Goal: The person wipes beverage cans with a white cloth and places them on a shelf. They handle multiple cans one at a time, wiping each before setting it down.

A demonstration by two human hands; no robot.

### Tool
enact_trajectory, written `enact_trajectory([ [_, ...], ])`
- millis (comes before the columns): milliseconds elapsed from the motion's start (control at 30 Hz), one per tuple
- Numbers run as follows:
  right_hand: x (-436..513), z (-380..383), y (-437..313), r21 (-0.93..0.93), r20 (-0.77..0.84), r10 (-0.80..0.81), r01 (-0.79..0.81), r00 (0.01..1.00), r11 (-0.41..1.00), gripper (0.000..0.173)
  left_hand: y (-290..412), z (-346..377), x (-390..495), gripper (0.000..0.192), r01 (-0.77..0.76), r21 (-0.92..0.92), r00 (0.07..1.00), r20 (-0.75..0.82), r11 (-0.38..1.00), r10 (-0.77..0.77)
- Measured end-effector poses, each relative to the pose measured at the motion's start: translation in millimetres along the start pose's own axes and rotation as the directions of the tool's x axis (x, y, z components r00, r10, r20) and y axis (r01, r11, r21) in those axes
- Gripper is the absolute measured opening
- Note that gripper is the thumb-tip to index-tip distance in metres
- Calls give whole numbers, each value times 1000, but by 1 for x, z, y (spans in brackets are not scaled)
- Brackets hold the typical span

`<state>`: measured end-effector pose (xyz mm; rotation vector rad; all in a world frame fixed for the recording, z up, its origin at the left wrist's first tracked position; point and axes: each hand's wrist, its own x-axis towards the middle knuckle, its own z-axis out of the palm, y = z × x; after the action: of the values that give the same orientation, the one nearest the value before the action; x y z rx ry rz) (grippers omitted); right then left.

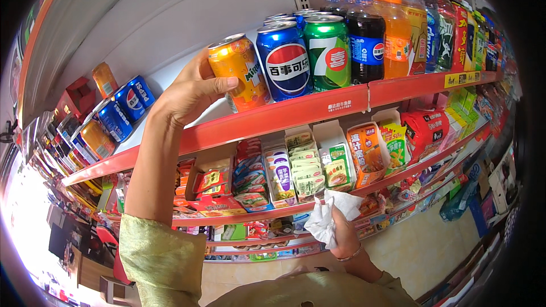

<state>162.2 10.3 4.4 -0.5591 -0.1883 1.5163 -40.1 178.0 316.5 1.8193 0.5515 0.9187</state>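
My left hand [192,87] is closed around an orange Mirinda can [239,72], which leans a little at the front edge of the top shelf. Right beside it stands a blue Pepsi can [284,62], then a green 7UP can [327,53], with more cans behind them. Lower down, in front of the shelves, my right hand [346,232] grips a crumpled white cloth or tissue [330,217]. Left of my left wrist, several Pepsi cans [130,102] and orange cans [98,138] lie or stand tilted on the same shelf.
Soft drink bottles [366,38] stand in a row right of the cans. A red shelf edge [277,119] runs below them. The shelf underneath holds boxes of packaged snacks [279,175]. A red chair [106,238] is at the lower left, and tiled floor [409,243] shows at the lower right.
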Motion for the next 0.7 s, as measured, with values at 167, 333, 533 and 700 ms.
enact_trajectory([
  [167, 1, 2, 2, -16, 4, 34, -34, 999, 999, 32, 4, -6, 5, 78, 47, -61, 998, 45, 997, -44],
  [333, 3, 7, 5, -15, 24, 27, -26, 999, 1000, 32, 2, 13, 11, 89, 3, 448, 961, -249, 894, 122],
  [533, 4, 9, 10, -47, 38, 46, -44, 998, 998, 36, 7, 0, 7, 78, -46, 259, 986, -141, 965, 84],
  [700, 7, 11, 13, -37, 41, 75, -73, 996, 997, 36, 3, -11, 5, 67, -46, 37, 997, -55, 998, 48],
])
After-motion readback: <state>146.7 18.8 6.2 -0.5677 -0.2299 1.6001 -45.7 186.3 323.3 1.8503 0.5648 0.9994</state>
